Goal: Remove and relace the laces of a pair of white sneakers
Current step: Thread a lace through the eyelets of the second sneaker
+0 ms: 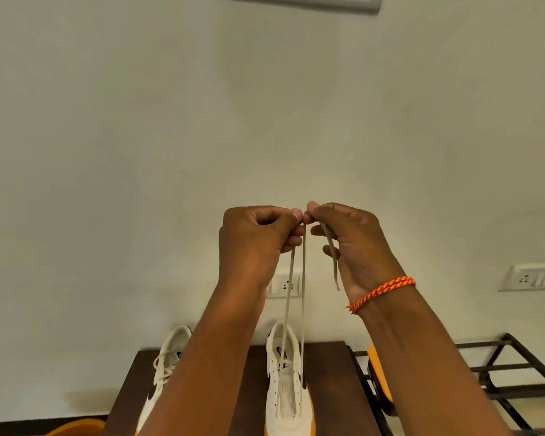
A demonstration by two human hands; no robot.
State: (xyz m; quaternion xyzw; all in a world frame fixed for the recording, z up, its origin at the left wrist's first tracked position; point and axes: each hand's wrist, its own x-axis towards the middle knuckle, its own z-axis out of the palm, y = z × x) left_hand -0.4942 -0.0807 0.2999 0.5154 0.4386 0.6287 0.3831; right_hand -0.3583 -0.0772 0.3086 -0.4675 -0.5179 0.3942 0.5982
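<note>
Both hands raised together, left hand point(258, 237) and right hand point(350, 243) each with a closed pinch grip on the lace point(302, 309), whose strands run down to the sneaker point(285, 388) on the dark surface point(328, 388), second sneaker point(167, 363) left of it.

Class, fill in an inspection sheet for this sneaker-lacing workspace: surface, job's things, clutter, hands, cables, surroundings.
Surface: dark brown table against the wall.
Job's things: right sneaker, lace pulled up in two strands; left sneaker still laced.
Clutter: orange object at lower left, kind unclear.
Hands: left hand and right hand each pinch a lace end, raised together.
Cables: nothing seen.
Surroundings: pale wall, sockets, metal rack to the right.
</note>
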